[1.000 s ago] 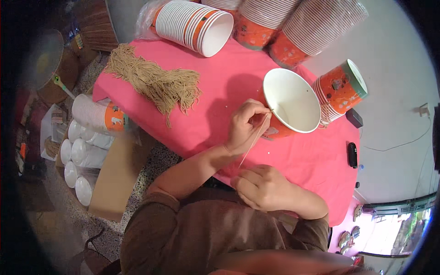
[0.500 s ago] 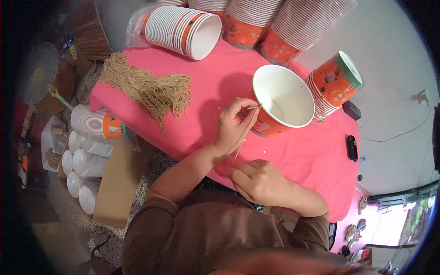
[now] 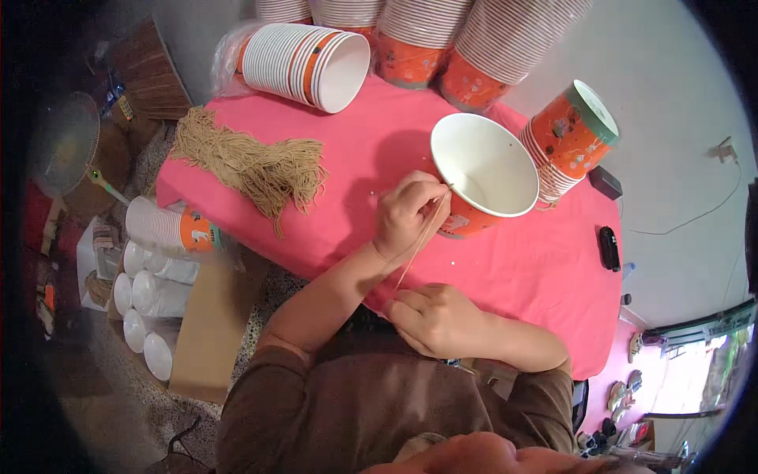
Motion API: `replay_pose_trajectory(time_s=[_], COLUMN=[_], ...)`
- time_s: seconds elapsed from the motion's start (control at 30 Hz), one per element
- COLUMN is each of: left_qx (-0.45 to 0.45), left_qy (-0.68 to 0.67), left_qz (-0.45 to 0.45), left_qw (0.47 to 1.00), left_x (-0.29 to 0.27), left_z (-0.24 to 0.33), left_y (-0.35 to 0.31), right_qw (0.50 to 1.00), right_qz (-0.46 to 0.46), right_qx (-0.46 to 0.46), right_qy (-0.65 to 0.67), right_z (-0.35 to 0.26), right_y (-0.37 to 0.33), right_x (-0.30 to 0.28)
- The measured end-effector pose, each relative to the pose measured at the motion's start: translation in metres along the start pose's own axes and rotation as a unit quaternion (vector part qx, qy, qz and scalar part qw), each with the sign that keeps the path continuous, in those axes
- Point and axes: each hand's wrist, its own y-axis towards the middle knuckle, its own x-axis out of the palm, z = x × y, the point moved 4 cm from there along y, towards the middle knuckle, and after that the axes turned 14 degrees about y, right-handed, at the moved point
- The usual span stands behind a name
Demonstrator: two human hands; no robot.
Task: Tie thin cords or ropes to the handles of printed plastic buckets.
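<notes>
A wide white-lined paper bucket (image 3: pixel 505 178) with an orange outside stands open end up on the pink-covered table, leaning slightly. My left hand (image 3: pixel 409 212) is closed in a pinch at its near left rim, by a small hole. From those fingers a thin tan cord (image 3: pixel 412 259) runs down to my right hand (image 3: pixel 439 320), closed near the table's front edge around its lower end. The cord looks taut between the two hands. Whether it passes through the rim is hidden by my left fingers. Left of the hands lies a thick bundle of tan cords (image 3: pixel 264 170).
Nested buckets (image 3: pixel 304 63) lie sideways at the back, with tall wrapped stacks (image 3: pixel 505 39) beside them. An upside-down stack with cord loops (image 3: pixel 570 130) stands right. A black object (image 3: pixel 609 248) sits near the right edge. Left below is a cardboard box (image 3: pixel 213 324) of wrapped white containers.
The view has shifted slightly. My left fingers have curled tighter at the rim, and my right hand has moved a little left and down with the cord.
</notes>
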Motion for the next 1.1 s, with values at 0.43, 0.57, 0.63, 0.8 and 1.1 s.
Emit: replay_pose_trajectory(time_s=[0.43, 0.57, 0.63, 0.8, 1.1], left_qx=[0.015, -0.054, -0.091, -0.174, 0.055], left_qy=[0.038, 0.001, -0.002, 0.017, 0.029], left_qz=[0.001, 0.006, -0.033, -0.129, -0.239], left_qw=[0.999, 0.999, 0.995, 0.976, 0.969], left_x=[0.007, 0.009, 0.012, 0.006, 0.029], left_z=[-0.001, -0.008, -0.017, -0.019, 0.041], left_y=[0.000, 0.006, 0.008, -0.001, -0.008], right_qw=[0.998, 0.995, 0.995, 0.985, 0.810], right_qz=[-0.004, 0.017, 0.065, 0.117, 0.338], right_qx=[-0.022, -0.013, 0.023, 0.094, 0.140], right_qy=[0.058, 0.093, 0.074, 0.086, 0.458], right_z=[0.008, 0.009, 0.013, 0.014, 0.019], right_y=[0.000, 0.003, 0.002, -0.008, -0.030], right_x=[0.010, -0.001, -0.009, -0.046, -0.109])
